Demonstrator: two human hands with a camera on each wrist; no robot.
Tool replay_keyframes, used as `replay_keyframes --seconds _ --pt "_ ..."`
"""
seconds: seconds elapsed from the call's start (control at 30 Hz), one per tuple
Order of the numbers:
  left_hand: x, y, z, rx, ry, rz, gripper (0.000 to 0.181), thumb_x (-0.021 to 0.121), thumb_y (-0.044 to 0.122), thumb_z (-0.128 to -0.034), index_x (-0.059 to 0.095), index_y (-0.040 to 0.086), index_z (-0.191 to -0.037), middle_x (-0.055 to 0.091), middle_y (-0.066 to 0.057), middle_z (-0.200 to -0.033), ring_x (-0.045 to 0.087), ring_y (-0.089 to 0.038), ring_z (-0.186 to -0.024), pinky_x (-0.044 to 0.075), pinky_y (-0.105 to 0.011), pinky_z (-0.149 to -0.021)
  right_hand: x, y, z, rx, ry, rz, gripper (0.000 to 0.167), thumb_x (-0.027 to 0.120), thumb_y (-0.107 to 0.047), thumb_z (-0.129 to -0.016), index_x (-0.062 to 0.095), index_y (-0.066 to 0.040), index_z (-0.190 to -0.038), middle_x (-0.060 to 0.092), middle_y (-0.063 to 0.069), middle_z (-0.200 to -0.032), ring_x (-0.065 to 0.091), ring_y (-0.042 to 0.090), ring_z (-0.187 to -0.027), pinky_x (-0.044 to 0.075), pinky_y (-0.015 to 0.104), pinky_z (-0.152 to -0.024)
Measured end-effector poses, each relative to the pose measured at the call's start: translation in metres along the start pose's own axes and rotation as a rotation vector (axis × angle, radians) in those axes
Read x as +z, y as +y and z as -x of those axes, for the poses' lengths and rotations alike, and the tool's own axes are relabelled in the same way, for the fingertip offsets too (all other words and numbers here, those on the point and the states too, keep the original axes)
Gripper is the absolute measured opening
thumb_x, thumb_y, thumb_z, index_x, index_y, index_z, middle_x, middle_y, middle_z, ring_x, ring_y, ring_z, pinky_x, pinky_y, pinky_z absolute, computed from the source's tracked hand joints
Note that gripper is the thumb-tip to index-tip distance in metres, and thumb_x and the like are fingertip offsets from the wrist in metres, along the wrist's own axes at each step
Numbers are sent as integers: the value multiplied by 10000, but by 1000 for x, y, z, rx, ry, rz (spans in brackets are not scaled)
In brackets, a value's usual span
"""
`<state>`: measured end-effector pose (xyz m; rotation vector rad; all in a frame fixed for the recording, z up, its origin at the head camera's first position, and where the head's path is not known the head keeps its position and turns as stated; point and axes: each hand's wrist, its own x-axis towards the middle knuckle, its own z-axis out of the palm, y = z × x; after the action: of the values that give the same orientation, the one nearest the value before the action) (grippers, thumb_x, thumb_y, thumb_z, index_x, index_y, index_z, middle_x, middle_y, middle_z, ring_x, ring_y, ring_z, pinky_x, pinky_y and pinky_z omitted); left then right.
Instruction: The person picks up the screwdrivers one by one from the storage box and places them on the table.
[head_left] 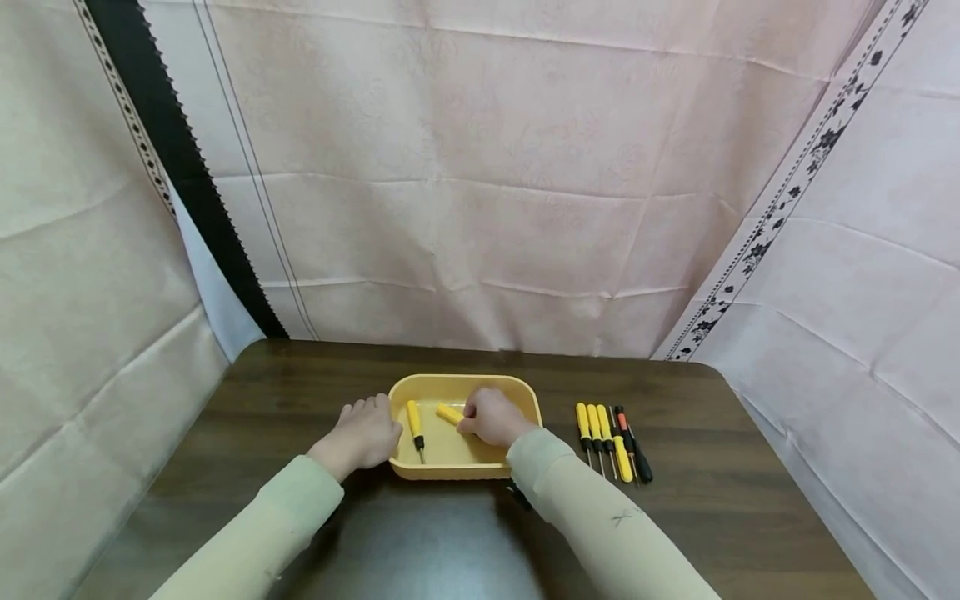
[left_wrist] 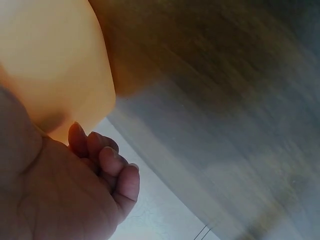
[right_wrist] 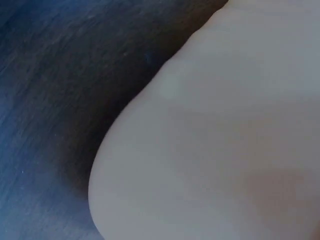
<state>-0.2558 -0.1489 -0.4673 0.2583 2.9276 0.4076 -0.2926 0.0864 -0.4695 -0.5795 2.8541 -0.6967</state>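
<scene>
A yellow plastic tray (head_left: pixel 465 471) stands on the table. My left hand (head_left: pixel 363 433) is at its left rim, thumb side against the edge; in the left wrist view the fingers (left_wrist: pixel 127 182) are curled beside the tray's outer wall (left_wrist: pixel 65 60). Inside the tray, a screwdriver (head_left: pixel 415 421) with a yellow handle and black collar lies along the left side. Reaching in from the right, my right hand (head_left: pixel 495 417) pinches a second yellow-handled screwdriver (head_left: pixel 448 413), whose shaft end is hidden by the hand. A pale surface (right_wrist: pixel 200 150) fills most of the right wrist view.
Right of the tray lies a row of several screwdrivers (head_left: pixel 596 429), mostly yellow-handled, with a black-handled one (head_left: pixel 642 467) at its right end. A dark object (head_left: pixel 519 495) shows partly under my right sleeve. Pale cloth (head_left: pixel 465 208) hangs behind the dark wooden table (head_left: pixel 300 375).
</scene>
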Motion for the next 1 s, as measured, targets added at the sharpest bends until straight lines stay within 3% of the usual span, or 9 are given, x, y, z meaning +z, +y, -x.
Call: replay_keyframes --seconds 0.2,0.47,1.0 --pt "1 1 0 -10 -8 7 421 427 288 -963 446 -55 -1206 491 -131 -1003 450 -277 -906 337 -460 -838 -24 -3 9 -47 48 -129 124 685 -216 -894 645 -134 -811 592 -53 -718 524 94 -612 447 256 -580" --pt "-2 1 1 -2 -17 8 382 418 275 -964 448 -50 -1163 478 -130 -966 431 -279 -870 324 -448 -808 -63 16 22 6 133 -360 121 688 -244 -903 684 -128 -938 650 -8 -823 603 147 -725 498 312 -652" --pt "-2 2 1 -11 -18 20 406 424 274 -961 445 -56 -1195 481 -127 -975 434 -278 -874 324 -446 -812 -97 67 52 122 138 -465 259 685 -336 -897 682 -118 -1036 669 65 -956 653 222 -837 536 360 -741"
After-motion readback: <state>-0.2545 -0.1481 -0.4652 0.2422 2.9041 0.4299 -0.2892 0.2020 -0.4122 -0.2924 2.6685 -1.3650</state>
